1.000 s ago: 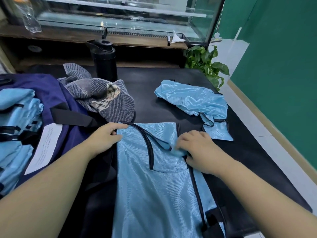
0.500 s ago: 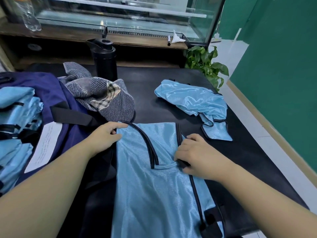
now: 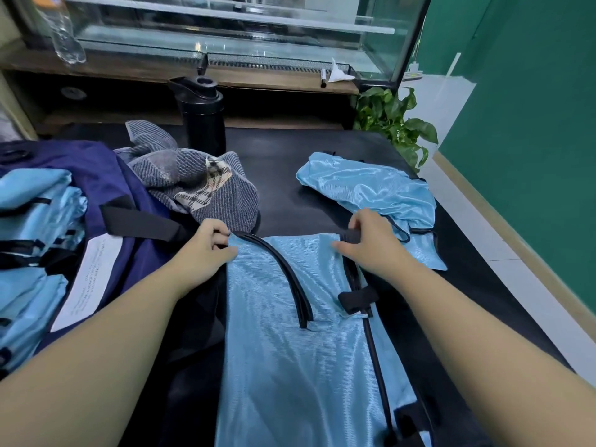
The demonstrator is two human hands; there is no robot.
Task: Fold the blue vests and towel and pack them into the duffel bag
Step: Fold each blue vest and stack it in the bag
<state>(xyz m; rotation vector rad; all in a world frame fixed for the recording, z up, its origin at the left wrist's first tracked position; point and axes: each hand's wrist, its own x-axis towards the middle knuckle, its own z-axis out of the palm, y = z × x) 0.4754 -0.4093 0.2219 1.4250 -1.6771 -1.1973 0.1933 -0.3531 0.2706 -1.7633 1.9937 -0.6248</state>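
A light blue vest with black trim lies flat and lengthwise on the black table in front of me. My left hand pinches its top left corner. My right hand grips the black-edged top right corner. A second blue vest lies crumpled at the back right. The grey striped towel is heaped behind my left hand. The navy duffel bag sits open at the left, with folded blue vests stacked in it.
A black bottle stands behind the towel. A potted green plant is off the table's far right corner. The black table ends at the right above a white tiled floor. A wooden shelf with a glass case runs along the back.
My right hand has moved up from the vest's neckline area to its top right corner and taken hold there. My left hand has stayed on the top left corner.
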